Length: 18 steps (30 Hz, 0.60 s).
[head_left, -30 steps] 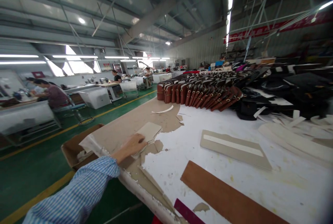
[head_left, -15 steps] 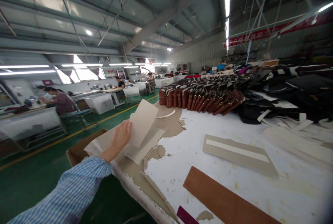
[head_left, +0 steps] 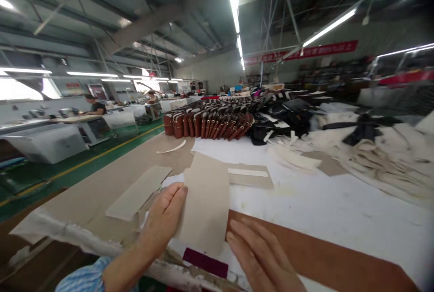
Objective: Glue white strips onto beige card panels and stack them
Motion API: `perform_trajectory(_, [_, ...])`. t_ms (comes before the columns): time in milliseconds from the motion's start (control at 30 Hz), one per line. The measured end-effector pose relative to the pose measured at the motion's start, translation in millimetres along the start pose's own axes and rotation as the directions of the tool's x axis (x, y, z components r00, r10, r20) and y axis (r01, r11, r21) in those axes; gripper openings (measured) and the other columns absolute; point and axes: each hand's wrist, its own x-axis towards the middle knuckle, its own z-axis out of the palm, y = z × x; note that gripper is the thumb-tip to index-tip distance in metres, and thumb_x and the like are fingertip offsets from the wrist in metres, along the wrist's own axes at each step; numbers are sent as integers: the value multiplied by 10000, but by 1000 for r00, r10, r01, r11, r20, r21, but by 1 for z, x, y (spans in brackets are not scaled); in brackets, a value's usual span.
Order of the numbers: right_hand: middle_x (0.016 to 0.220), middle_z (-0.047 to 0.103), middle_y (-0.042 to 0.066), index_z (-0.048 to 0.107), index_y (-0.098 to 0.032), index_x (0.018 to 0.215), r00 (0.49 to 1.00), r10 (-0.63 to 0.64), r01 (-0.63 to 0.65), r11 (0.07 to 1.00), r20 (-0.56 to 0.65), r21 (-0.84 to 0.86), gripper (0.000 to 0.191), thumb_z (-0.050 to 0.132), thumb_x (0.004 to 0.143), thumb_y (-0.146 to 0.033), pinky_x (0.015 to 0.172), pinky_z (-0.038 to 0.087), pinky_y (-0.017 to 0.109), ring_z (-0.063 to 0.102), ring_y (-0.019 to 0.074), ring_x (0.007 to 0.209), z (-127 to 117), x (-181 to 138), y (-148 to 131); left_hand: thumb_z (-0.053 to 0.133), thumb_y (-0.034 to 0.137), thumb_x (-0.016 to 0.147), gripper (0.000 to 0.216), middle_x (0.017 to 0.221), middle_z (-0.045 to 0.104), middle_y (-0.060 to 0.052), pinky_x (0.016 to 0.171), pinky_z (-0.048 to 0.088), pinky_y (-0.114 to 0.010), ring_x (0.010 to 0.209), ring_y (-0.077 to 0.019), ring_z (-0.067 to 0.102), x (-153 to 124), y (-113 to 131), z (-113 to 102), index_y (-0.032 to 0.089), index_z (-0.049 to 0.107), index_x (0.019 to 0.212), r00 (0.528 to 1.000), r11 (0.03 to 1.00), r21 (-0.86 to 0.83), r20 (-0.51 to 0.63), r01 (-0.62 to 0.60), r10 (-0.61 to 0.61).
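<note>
Beige card (head_left: 206, 201) is held up, tilted, above the near part of the surface (head_left: 342, 206); whether its lower edge touches anything cannot be told. The left hand (head_left: 162, 217) has its grip closed on the card's left edge, thumb on the near face, with the fingers behind mostly hidden. The right hand (head_left: 264, 256), cut off at the bottom, has its grip loose, fingers stretched toward the card's lower right edge; contact is hard to make out.

That hand covers part of a brown strip (head_left: 325, 249), whose left end disappears behind the card. Below the card lies a purple strip (head_left: 205, 262). Beyond the card, its left end hidden, lies a board (head_left: 251, 181) with a white band. Pale cards (head_left: 139, 192) lie to the left. Farther off stand packed brown bags (head_left: 210, 124), beside a dark heap (head_left: 288, 113) too jumbled to sort out. Lettering on the red banner (head_left: 305, 52) is blurred.

Half a second ago the card was raised over the pale cards, and the right hand was out of view. Now the card is farther right, both hands show, and the view has turned rightward.
</note>
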Motion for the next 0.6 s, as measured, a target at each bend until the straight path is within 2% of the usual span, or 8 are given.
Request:
perform_trajectory(167, [1403,674,201,563,-59,1441,993,-119,114,966,-8,-233,557,498,888,-57,983,619,437,661,330,1262,-12,16,-9,596,655,923,472,878,778,-26,578,545,-265,674,-198,669,-35,44,32,227,730,1067,958,930,-308,262,200,-119])
perform_trajectory(267, [1116,798,133,629,-133,1320,973,202,-207,978,-108,-34,384,454,979,-128,819,655,315,779,243,985,-36,6,-4,510,649,984,527,1066,793,-74,626,608,-295,774,-222,732,-51,43,38,241,656,1284,895,862,-439,445,252,-35])
perform_trajectory(300, [965,806,82,654,-173,1250,905,411,-406,912,-115,64,299,475,1014,-213,699,654,282,786,214,807,-43,-1,-1,484,610,1013,492,1154,782,-80,709,634,-317,880,-235,753,-56,36,42,264,637,1328,881,885,-428,470,185,44])
perform_trajectory(367, [811,761,8,653,-218,1183,608,793,-767,600,-40,230,283,546,1015,-418,494,603,272,693,172,518,-54,-21,10,510,502,1036,399,1302,742,-63,932,621,-364,1105,-244,733,-68,15,52,321,618,1375,851,940,-331,466,-84,241])
perform_trajectory(433, [957,767,40,602,-221,1254,327,941,-916,291,93,278,454,597,945,-553,420,580,307,691,193,530,-59,-44,25,623,399,988,430,1390,702,-57,1066,567,-405,1225,-249,689,-80,-8,67,334,593,1412,772,902,-196,468,-383,430])
perform_trajectory(467, [1089,761,80,570,-220,1296,251,959,-943,211,130,259,531,610,910,-583,427,588,328,734,228,629,-60,-55,32,662,345,961,453,1424,681,-68,1095,551,-418,1267,-257,668,-85,-18,75,311,597,1407,715,860,-149,497,-488,491])
perform_trajectory(533, [1278,718,137,542,-214,1319,221,969,-965,200,114,170,589,613,866,-584,540,631,368,769,303,923,-63,-73,42,688,266,931,448,1468,649,-96,1127,531,-456,1346,-280,614,-92,-31,90,257,618,1373,614,778,-87,562,-623,555])
perform_trajectory(600, [1291,726,143,555,-215,1288,271,961,-961,267,55,66,557,599,854,-562,770,640,429,731,330,1115,-67,-83,47,660,226,944,396,1481,636,-106,1140,522,-494,1395,-295,570,-96,-38,100,233,640,1340,562,721,-38,599,-692,570])
